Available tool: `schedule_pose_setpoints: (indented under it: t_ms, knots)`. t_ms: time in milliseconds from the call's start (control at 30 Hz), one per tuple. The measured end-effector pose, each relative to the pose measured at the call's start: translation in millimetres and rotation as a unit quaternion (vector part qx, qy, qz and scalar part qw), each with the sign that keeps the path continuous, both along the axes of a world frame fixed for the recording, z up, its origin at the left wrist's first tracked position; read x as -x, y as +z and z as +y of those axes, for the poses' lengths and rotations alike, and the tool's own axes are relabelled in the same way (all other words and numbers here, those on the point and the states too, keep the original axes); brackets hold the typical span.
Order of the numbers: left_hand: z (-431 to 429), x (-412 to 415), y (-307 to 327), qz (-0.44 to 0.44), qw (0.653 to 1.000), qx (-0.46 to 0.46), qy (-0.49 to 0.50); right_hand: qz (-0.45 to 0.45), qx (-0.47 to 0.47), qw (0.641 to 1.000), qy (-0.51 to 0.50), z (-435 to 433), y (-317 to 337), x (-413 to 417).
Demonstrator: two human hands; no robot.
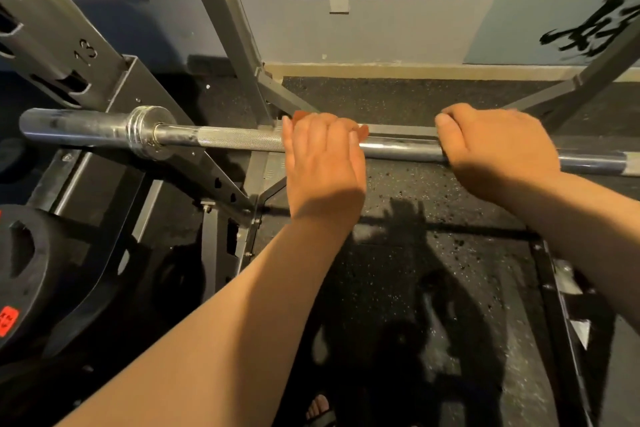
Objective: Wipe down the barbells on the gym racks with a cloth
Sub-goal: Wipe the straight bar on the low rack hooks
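Below, 2 bare forearms reached forward over the dark rubber floor (433, 270). The left hand (325, 163) was curled around an orange cloth (362, 132), pressing it on the barbell (225, 140), which lay across the rack (104, 80). Just beside it, the right hand (495, 149) gripped the bare bar with its fingers wrapped over

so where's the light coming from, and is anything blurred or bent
Head view: warm light from overhead, judging by arm shadows on the floor; glare streaks on the barbell between the hands; right hand slightly motion-blurred; rack upright leans from wide-angle distortion.
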State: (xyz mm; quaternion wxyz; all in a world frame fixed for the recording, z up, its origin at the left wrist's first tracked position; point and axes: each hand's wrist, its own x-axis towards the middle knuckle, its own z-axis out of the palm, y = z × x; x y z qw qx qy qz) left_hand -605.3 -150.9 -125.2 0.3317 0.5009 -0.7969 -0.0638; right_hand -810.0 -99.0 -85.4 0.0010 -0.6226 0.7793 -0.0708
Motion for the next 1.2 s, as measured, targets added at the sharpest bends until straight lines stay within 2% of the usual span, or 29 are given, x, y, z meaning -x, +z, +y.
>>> schedule_pose_setpoints:
  t_ms: [133, 233, 333, 500, 567, 667, 733, 800, 867, 933, 1000, 1067, 1200]
  knots:
    - [17, 41, -2, 0.044, 0.996, 0.006, 0.075, 0.031, -0.019, 0.999, -0.023, -12, -7, -3]
    - [36, 73, -12, 0.011, 0.998, 0.045, 0.029, 0.005, -0.042, 0.998, -0.039, -13, -7, 0]
    - [34, 70, -12, -0.014, 0.999, 0.032, -0.010, -0.033, -0.048, 0.998, -0.028, -14, -5, 4]
    - [21, 33, 4, -0.051, 0.991, -0.017, -0.125, 0.019, -0.001, 1.000, -0.011, 12, -9, 32]
    - [25, 37, 8, -0.039, 0.993, -0.032, -0.106, 0.036, -0.004, 0.998, -0.044, 25, -5, 49]
    - [35, 67, 5, -0.002, 0.999, -0.033, 0.004, 0.019, -0.017, 0.999, -0.034, 22, -3, 57]
    - [46, 95, 2, -0.011, 0.997, -0.039, 0.071, -0.007, -0.029, 0.999, -0.043, 15, -3, 54]
    - [55, 118, -2, -0.015, 0.997, -0.019, 0.067, -0.006, -0.048, 0.997, -0.060, 12, -7, 55]
    - [61, 120, -4, -0.019, 1.000, 0.006, 0.017, -0.005, -0.066, 0.995, -0.067, 15, -6, 57]
    - [56, 102, 2, -0.038, 0.998, 0.022, -0.054, -0.011, -0.069, 0.995, -0.070, 16, -2, 57]
    - [45, 78, 11, -0.054, 0.994, -0.001, -0.098, -0.015, -0.070, 0.995, -0.063, 15, -1, 57]
    - [33, 62, 17, -0.059, 0.995, -0.047, -0.064, -0.014, -0.067, 0.996, -0.058, 15, 0, 57]
    - [34, 76, 14, 0.018, 0.996, -0.073, 0.050, -0.008, -0.058, 0.997, -0.057, 17, 0, 57]
